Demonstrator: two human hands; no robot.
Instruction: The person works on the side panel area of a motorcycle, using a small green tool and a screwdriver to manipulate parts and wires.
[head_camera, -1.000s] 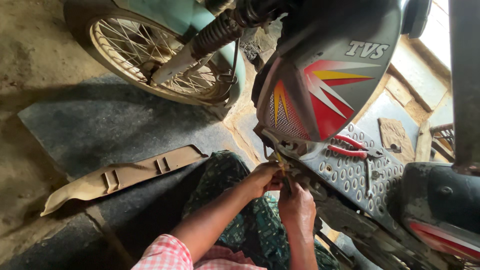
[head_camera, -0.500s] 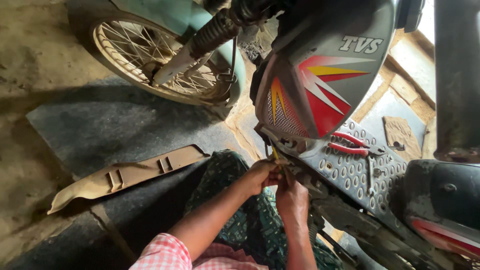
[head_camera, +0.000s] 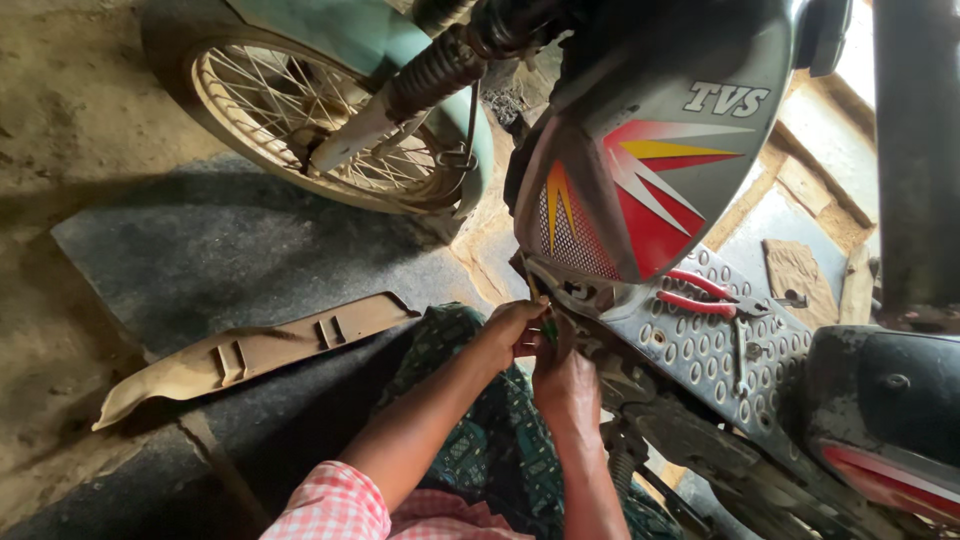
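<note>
Reaching up from a lap draped in dark patterned cloth, the left hand and right hand are meeting under the moped's grey side panel. The left hand's fingers are pinching a small thin tool with a yellow and green grip, its tip lying against the frame just below the panel; the right hand is curling beside it, though whether it is gripping anything I cannot tell. Red-handled pliers are lying on the perforated footboard. Farther left, a tan plastic cover is resting on the black floor mat, before the spoked wheel.
</note>
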